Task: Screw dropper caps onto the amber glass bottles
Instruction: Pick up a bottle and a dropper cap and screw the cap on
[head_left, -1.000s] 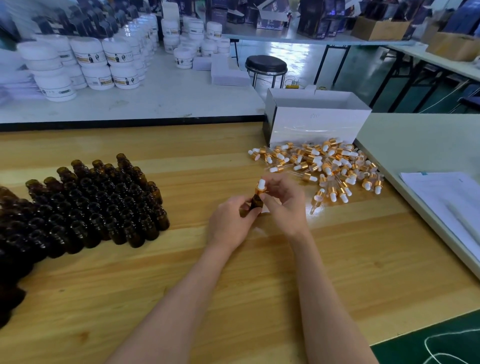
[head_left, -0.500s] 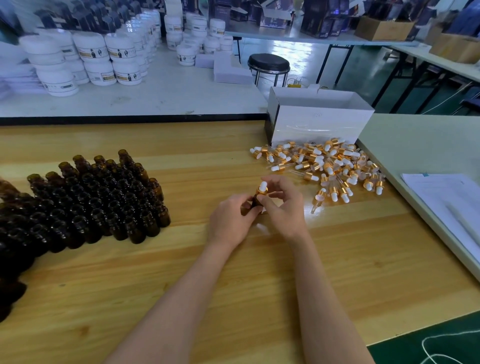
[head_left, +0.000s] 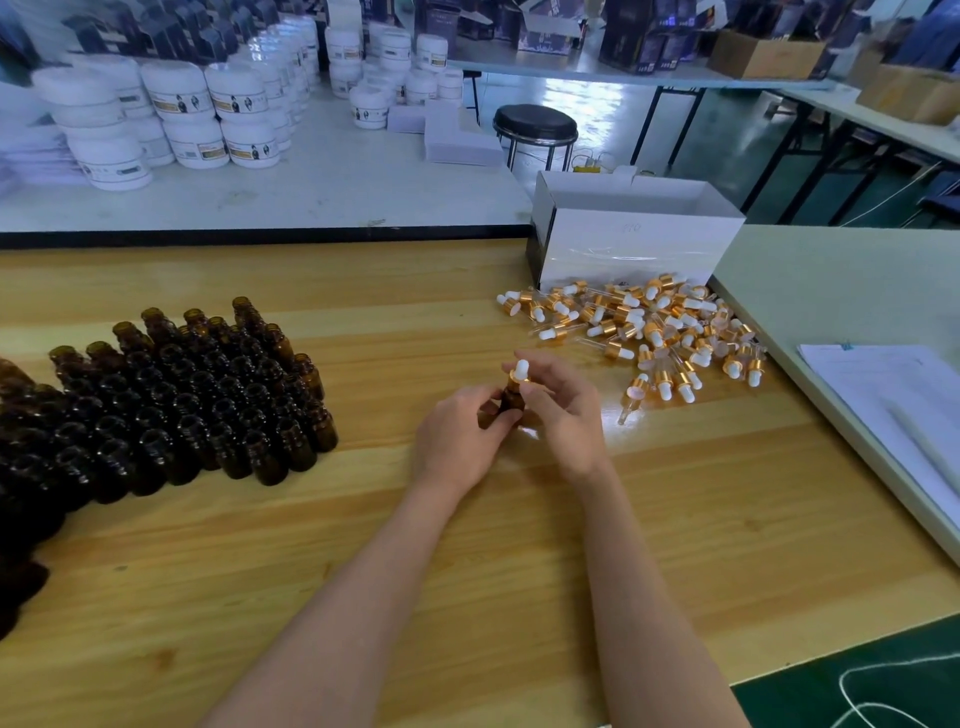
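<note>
Right now the left hand (head_left: 460, 434) grips an amber bottle (head_left: 511, 402) while the right hand (head_left: 563, 410) pinches its dropper cap (head_left: 519, 375) above the desk (head_left: 467, 545).

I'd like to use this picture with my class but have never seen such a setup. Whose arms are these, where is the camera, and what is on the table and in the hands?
No machine here: these are a person's bare arms, filmed by a camera worn on the head, looking forward and down. On the wooden table stand many open brown bottles at the left; a heap of dropper caps lies at the right, before a white box. The left hand grips one small bottle; the right hand pinches the dropper cap on its neck, seemingly to twist it on.
</note>
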